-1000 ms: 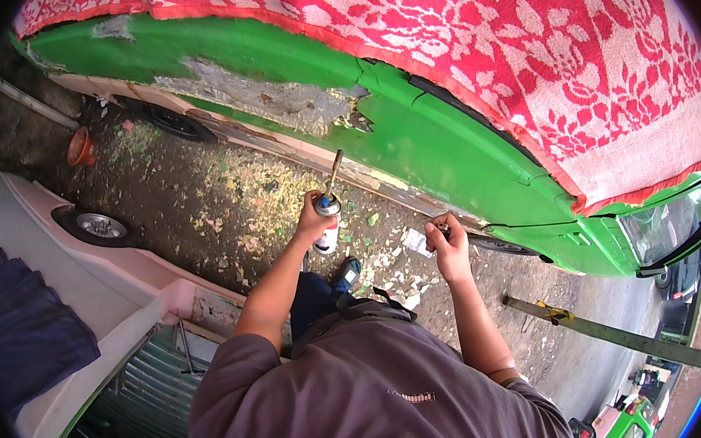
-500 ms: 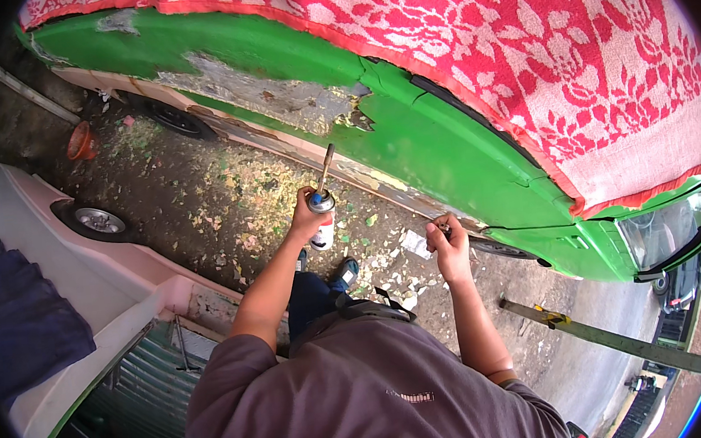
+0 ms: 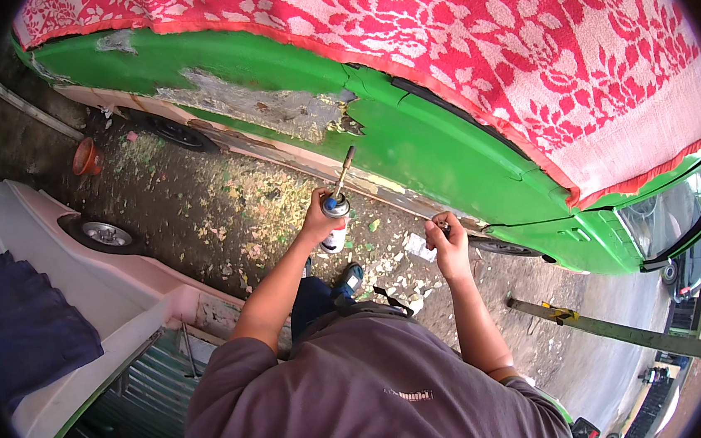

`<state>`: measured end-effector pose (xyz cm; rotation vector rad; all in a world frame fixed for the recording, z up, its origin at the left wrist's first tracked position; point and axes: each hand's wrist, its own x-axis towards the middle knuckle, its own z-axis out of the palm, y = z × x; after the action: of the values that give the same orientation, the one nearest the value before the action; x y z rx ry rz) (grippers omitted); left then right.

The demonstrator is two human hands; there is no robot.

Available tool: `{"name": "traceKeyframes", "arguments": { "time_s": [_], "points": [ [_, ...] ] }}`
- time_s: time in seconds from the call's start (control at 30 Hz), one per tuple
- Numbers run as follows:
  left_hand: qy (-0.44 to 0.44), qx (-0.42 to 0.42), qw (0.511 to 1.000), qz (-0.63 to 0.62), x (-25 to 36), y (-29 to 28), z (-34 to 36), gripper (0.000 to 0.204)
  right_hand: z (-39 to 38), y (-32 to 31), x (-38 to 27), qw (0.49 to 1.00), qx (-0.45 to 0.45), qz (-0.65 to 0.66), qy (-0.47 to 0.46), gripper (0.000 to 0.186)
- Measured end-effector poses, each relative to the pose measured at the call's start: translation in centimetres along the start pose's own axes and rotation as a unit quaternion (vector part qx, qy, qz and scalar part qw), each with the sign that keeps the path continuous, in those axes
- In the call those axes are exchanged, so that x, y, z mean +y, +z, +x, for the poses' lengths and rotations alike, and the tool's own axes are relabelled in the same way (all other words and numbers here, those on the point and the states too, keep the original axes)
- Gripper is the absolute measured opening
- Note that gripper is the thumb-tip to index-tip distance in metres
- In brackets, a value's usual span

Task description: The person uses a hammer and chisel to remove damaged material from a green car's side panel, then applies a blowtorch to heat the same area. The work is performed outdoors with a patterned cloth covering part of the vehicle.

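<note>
My left hand [image 3: 316, 220] is closed around a gas torch [image 3: 335, 241], a white and red can with a blue and silver head. Its metal burner tube points up and away, toward the green car's side [image 3: 437, 161]; no flame shows. To the right, my right hand [image 3: 454, 253] is curled closed, thumb up, with a small dark thing [image 3: 445, 229] between thumb and fingers that is too small to name. Both hands are apart from the car. Along the car's side runs a scraped, greyish patch [image 3: 265, 101] with ragged paint edges.
A red and pink floral towel [image 3: 469, 50] covers the car's top. Paint flakes [image 3: 257, 198] litter the ground. At left stand an orange pot [image 3: 87, 157] and a pale vehicle [image 3: 42, 217] with dark cloth [image 3: 26, 318] on it. A long bar [image 3: 610, 325] extends at right.
My left hand and the torch sit slightly farther right and lower in the view. My right hand keeps almost the same place and grip. The whole view has shifted a little.
</note>
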<state>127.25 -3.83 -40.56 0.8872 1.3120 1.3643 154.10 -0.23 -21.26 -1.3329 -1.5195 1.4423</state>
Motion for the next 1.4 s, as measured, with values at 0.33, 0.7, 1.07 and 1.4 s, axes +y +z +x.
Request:
{"name": "traceKeyframes", "arguments": {
  "time_s": [0.33,0.7,1.07,1.4],
  "points": [
    [0.021,-0.029,0.999,0.024,0.8,0.5,0.2,0.074,-0.1,-0.7,1.0,0.999,0.019,0.041,-0.010,0.018],
    [0.060,-0.043,0.997,-0.020,6.7,1.4,1.0,0.073,0.4,-0.5,0.3,0.998,0.019,0.063,-0.022,0.019],
    [0.088,-0.053,0.992,-0.067,9.0,1.6,1.7,0.073,0.9,-0.5,-0.1,0.996,0.018,0.079,-0.027,0.017],
    [0.079,-0.051,0.994,-0.064,9.5,1.5,1.9,0.071,1.2,-0.3,0.0,0.995,0.014,0.095,-0.027,0.018]
  ]
}}
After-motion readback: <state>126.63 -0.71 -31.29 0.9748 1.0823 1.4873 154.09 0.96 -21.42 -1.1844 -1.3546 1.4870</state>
